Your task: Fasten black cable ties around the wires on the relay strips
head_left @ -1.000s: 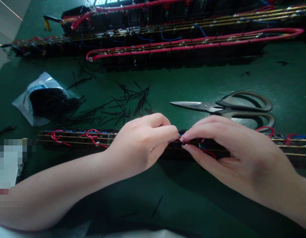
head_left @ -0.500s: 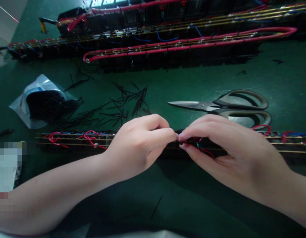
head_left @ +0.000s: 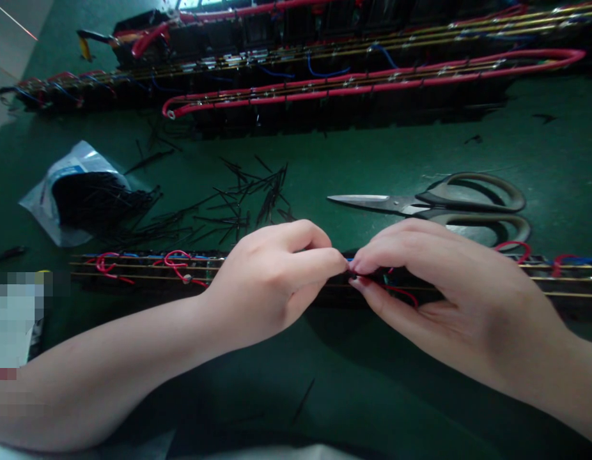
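Note:
A long, narrow assembly (head_left: 147,273) with brass-coloured rods and red and blue wires lies across the green table. Over its middle, the fingertips of both hands meet. My left hand (head_left: 277,278) is closed, its thumb and forefinger pinched at the strip. From the other side my right hand (head_left: 449,300) pinches at the same spot with thumb and fingers. Something small and dark shows between the fingertips, too small and covered to name. A red wire (head_left: 404,292) curves out below my right fingers.
Scissors (head_left: 396,203) lie just beyond my right hand. An open plastic bag (head_left: 66,172) holds thin black cable ties, and several loose cable ties (head_left: 272,185) are scattered beside it. Larger wired assemblies (head_left: 325,86) with thick red cable stand at the back. A single dark strip (head_left: 303,401) lies in front.
Both hands stay pinched together at the same place on the assembly. The whole view has shifted slightly; nothing is visibly taken up or let go.

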The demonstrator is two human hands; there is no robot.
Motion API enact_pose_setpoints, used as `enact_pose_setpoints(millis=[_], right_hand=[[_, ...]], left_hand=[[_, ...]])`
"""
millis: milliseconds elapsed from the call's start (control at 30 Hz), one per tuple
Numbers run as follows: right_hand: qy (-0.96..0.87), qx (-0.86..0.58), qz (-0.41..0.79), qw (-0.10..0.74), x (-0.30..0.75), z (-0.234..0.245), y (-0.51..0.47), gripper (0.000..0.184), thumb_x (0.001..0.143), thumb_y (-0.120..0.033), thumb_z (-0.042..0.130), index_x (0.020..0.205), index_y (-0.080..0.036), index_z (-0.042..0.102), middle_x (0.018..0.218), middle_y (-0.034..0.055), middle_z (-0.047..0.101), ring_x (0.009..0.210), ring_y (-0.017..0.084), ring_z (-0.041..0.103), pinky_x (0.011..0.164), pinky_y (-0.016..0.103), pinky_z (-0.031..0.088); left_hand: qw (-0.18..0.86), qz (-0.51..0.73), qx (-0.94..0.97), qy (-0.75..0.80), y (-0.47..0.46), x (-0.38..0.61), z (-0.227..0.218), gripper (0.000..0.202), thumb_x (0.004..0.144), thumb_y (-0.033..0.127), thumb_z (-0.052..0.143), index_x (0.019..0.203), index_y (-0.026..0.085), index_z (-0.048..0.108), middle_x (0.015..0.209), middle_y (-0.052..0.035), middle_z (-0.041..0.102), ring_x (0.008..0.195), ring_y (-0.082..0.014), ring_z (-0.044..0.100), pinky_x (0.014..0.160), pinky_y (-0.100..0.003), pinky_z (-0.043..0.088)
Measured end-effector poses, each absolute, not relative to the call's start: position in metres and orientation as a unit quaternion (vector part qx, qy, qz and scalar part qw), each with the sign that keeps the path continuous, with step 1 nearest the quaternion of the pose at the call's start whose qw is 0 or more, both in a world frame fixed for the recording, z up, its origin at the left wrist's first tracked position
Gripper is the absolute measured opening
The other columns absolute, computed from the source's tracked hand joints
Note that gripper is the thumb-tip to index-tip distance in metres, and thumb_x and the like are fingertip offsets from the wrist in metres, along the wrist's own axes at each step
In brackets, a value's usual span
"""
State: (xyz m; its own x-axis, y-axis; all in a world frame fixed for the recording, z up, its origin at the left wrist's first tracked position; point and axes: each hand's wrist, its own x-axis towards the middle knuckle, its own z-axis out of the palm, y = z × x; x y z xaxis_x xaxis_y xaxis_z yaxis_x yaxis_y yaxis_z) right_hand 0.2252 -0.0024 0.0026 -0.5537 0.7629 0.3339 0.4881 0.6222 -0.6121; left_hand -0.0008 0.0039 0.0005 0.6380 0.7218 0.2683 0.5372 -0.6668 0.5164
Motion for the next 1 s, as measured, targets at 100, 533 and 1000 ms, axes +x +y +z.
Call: enact_pose_setpoints(millis=[100,533,1000], right_hand=[[-0.852,-0.362,0.230,0.301,0.2252,0.0023,-0.0020,0.016,0.092,-0.010,0.061,0.094,-0.025,0.063,0.086,0.0004,0.072,0.081,0.019,0.069,0.072,0.033,0.057],[-0.866,-0.346,0.211,0.292,0.2250,-0.0020,-0.0022,0.011,0.093,-0.013,0.060,0.095,-0.023,0.064,0.088,0.0031,0.073,0.083,0.021,0.068,0.075,0.035,0.056],[-0.889,-0.320,0.159,0.285,0.2245,-0.0032,-0.0036,0.013,0.093,-0.010,0.060,0.098,-0.021,0.059,0.093,0.0065,0.072,0.087,0.022,0.064,0.078,0.038,0.056]], left_hand=[[0.193,0.236,0.884,0.354,0.0038,-0.0002,0.0000,0.019,0.097,0.010,0.056,0.090,0.018,0.071,0.094,-0.0037,0.070,0.083,-0.0122,0.066,0.069,-0.023,0.051],[0.175,0.239,0.891,0.345,0.0038,0.0005,0.0010,0.017,0.097,0.012,0.057,0.089,0.016,0.072,0.092,-0.0056,0.070,0.080,-0.0136,0.066,0.067,-0.025,0.052],[0.165,0.231,0.896,0.342,0.0035,0.0003,0.0008,0.019,0.097,0.013,0.055,0.090,0.017,0.072,0.094,-0.0059,0.071,0.081,-0.0140,0.066,0.068,-0.026,0.052]])
